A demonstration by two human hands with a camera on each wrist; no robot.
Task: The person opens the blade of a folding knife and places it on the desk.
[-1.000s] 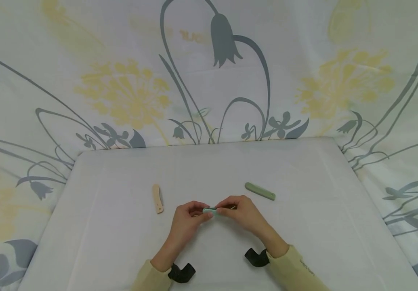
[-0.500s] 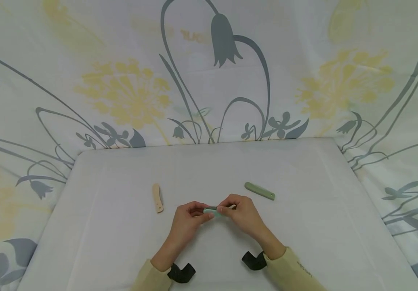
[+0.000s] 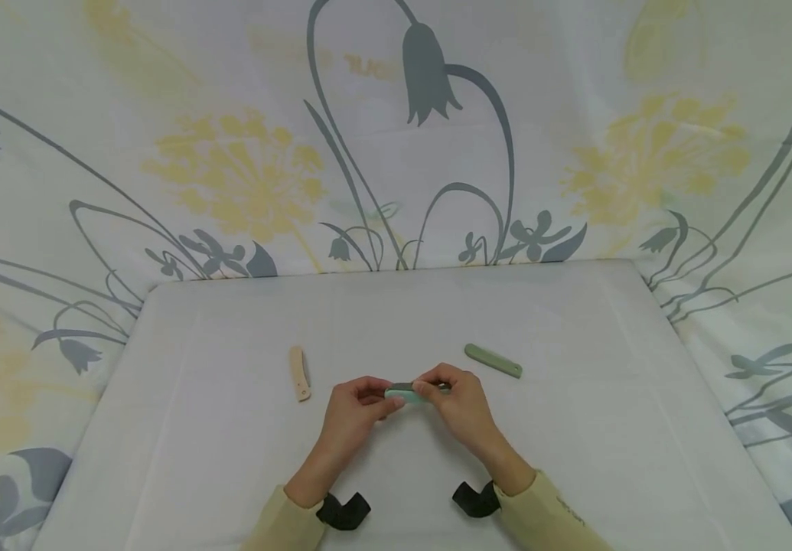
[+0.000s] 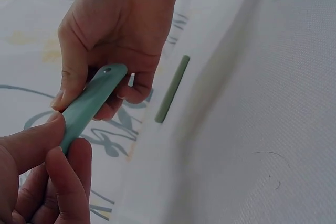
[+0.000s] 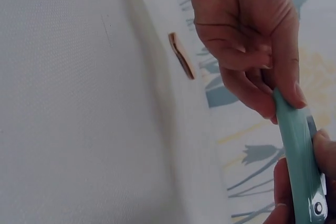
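Note:
A mint-green folding knife (image 3: pixel 402 396) is held up between both hands near the table's middle. The left hand (image 3: pixel 350 417) pinches the rounded end of its handle between thumb and fingers. The right hand (image 3: pixel 463 402) grips it towards the riveted end, thumb and fingertips at the dark grey blade (image 3: pixel 402 386) along the handle's far edge. In the right wrist view, part of the blade (image 5: pixel 311 126) shows beside the right thumb. The rivet (image 4: pixel 107 70) shows in the left wrist view. The right fingers hide some of the blade.
On the white table (image 3: pixel 216 321), a tan folded knife (image 3: pixel 300 373) lies left of the hands. An olive-green folded knife (image 3: pixel 493 360) lies beyond the right hand. Floral cloth (image 3: pixel 368 153) surrounds the table at the back and sides. Black wrist pieces (image 3: pixel 343 511) sit at both cuffs.
More of the dark blade shows above the mint-green handle. The right forearm has shifted slightly left, and both hands have risen a little in the head view. The knives on the table stay put.

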